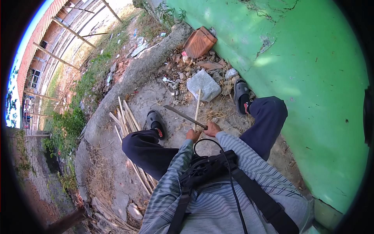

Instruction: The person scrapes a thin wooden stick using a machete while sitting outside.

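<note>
My left hand (193, 135) is closed around the near end of a pale strip of bamboo or wood (197, 111). The strip's far end rests on a whitish stone block (203, 85). In my right hand (212, 129) is the handle of a long dark-bladed knife (183, 116). Its blade points away to the left and crosses over the strip close to my left hand; whether blade and strip touch, I cannot tell. Both hands are between my knees, close together.
Several more pale strips (128, 119) lie on the ground beside my left shoe (156, 124). A green wall (296, 70) rises at the right. A low concrete ridge (146, 64) curves along the left. Near the far end are an orange-brown roof tile (200, 42) and rubble.
</note>
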Motion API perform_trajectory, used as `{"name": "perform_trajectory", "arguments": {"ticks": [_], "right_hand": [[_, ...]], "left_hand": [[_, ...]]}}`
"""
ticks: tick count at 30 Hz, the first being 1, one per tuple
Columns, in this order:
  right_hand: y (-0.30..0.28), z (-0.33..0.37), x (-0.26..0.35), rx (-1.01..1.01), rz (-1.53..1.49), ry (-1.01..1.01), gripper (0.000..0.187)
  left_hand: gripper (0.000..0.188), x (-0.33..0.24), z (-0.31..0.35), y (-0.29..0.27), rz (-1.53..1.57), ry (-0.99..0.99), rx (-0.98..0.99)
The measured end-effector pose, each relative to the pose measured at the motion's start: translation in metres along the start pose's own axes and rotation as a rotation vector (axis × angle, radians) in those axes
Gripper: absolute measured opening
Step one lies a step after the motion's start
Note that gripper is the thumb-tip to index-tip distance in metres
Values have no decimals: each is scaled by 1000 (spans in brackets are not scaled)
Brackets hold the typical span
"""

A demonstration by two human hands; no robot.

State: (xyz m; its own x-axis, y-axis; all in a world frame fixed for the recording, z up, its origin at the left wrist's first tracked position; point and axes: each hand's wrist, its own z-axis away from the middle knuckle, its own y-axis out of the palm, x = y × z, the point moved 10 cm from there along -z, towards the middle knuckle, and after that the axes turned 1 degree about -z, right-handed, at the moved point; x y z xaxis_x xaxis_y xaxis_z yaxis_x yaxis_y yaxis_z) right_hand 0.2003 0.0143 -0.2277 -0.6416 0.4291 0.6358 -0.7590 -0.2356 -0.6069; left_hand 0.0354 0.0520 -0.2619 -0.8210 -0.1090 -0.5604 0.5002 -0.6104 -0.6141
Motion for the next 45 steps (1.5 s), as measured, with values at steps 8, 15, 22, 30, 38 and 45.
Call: {"name": "perform_trajectory", "arguments": {"ticks": [8,15,22,30,38,45], "right_hand": [[-14,-13,-22,-98,-81,116,38],[-1,-1,11,-14,-87,11,37],[-16,-5,-24,-43,-80,116,35],[-12,5,11,-57,-105,-36,40],[-22,-2,1,-107,-147,20,33],[-21,3,3,-119,-112,-35,33]], "left_hand": [[54,9,7,22,45,-44,66],[56,21,7,5,7,-63,3],[52,-5,32,22,-51,2,93],[39,-22,51,-15,-40,20,48],[35,-32,68,-21,-42,153,3],[37,-24,73,-26,-51,88,-14]]}}
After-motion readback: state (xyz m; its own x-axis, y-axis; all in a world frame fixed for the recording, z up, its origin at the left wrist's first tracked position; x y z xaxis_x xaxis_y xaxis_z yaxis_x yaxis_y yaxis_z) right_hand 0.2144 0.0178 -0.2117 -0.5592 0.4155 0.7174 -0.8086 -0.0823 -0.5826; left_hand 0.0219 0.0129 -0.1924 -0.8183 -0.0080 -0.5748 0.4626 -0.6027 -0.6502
